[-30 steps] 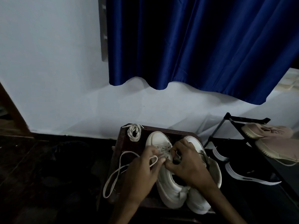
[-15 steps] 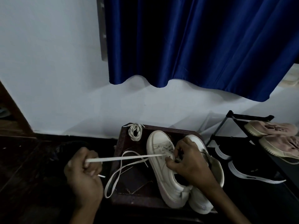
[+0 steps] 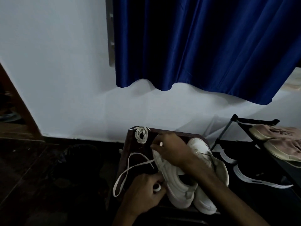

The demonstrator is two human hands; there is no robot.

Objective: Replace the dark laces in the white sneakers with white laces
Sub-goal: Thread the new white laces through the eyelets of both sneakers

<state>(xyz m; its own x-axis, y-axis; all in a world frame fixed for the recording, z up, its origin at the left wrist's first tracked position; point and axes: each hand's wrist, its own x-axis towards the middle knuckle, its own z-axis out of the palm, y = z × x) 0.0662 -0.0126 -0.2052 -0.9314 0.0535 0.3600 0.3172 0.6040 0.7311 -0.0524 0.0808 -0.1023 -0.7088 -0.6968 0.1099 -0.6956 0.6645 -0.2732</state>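
Observation:
Two white sneakers stand side by side on a dark brown stool, the left sneaker and the right sneaker. My right hand lies over the left sneaker's toe and pinches a white lace tip between its fingertips. My left hand sits at the near side of that sneaker, fingers curled round a stretch of the white lace, which loops loosely over the stool's left half. A second white lace lies coiled at the stool's far left corner. The eyelets are hidden by my right hand.
A black shoe rack stands to the right with pale pink shoes on top and black sandals with white stripes below. Behind are a white wall and a blue curtain. The dark floor stretches left.
My left hand, which had drawn the lace out taut to the left, has come back beside the sneaker. My right hand has shifted forward over the toe, and the lace lies slack.

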